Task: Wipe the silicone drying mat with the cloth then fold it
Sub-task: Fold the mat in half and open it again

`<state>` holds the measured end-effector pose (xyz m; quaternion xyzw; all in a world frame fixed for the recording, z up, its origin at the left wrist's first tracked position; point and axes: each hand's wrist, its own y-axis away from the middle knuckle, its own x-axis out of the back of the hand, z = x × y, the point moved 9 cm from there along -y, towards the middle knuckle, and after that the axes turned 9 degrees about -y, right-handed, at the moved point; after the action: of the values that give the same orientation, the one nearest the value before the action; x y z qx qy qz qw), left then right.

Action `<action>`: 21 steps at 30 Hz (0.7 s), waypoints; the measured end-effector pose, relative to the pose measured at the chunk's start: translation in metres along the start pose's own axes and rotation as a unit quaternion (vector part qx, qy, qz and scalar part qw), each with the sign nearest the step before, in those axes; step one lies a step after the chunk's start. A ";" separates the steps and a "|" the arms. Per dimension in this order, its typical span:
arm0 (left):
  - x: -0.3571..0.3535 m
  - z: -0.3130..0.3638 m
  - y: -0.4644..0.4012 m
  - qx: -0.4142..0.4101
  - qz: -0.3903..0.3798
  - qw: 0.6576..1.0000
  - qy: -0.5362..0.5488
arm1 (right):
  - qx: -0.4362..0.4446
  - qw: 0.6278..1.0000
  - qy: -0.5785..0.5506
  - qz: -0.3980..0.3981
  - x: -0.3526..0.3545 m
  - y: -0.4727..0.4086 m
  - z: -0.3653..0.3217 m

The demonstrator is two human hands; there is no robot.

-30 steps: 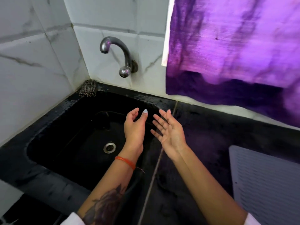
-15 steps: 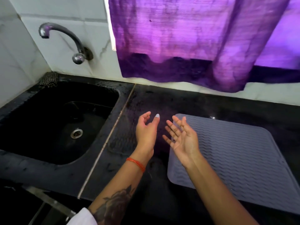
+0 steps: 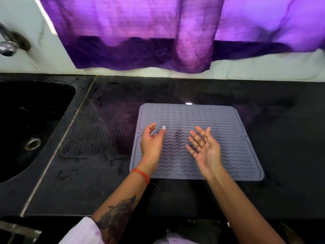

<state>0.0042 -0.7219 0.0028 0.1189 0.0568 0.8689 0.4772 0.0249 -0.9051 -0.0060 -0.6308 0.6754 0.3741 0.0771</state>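
Mat (image 3: 228,131) lies flat under both hands' spread, empty fingers (image 3: 197,138), seemingly untouched.

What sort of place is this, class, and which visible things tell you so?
Most likely a home kitchen counter: a black sink with a wall tap sits left of a grey silicone drying mat on the dark countertop.

One mat (image 3: 226,120), two hands (image 3: 151,144) (image 3: 205,150), one sink (image 3: 26,110), one curtain (image 3: 140,32).
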 end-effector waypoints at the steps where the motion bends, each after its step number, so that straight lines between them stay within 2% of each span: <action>1: -0.004 -0.001 0.000 -0.004 0.000 1.000 -0.011 | 0.012 1.000 0.001 0.012 0.012 -0.002 -0.007; 12: -0.007 -0.005 -0.025 -0.006 0.038 0.998 -0.051 | 0.127 0.987 -0.010 0.096 0.090 -0.041 -0.080; 16: 0.015 0.003 -0.041 -0.028 0.088 0.988 -0.126 | 0.155 0.973 0.086 0.145 0.109 -0.055 -0.111; 18: 0.026 0.003 -0.051 -0.039 0.104 0.976 -0.185 | 0.153 0.945 0.211 0.197 0.123 -0.060 -0.124; 19: 0.031 0.001 -0.056 -0.036 0.103 0.972 -0.208 | 0.149 0.912 0.306 0.229 0.131 -0.062 -0.130; 21: 0.035 -0.006 -0.062 -0.015 0.086 0.967 -0.241 | 0.130 0.819 0.494 0.260 0.136 -0.065 -0.137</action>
<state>0.0353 -0.6584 -0.0113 0.3221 -0.0831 0.8530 0.4022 0.1084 -1.0911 -0.0137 -0.5162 0.8039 -0.0730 -0.2862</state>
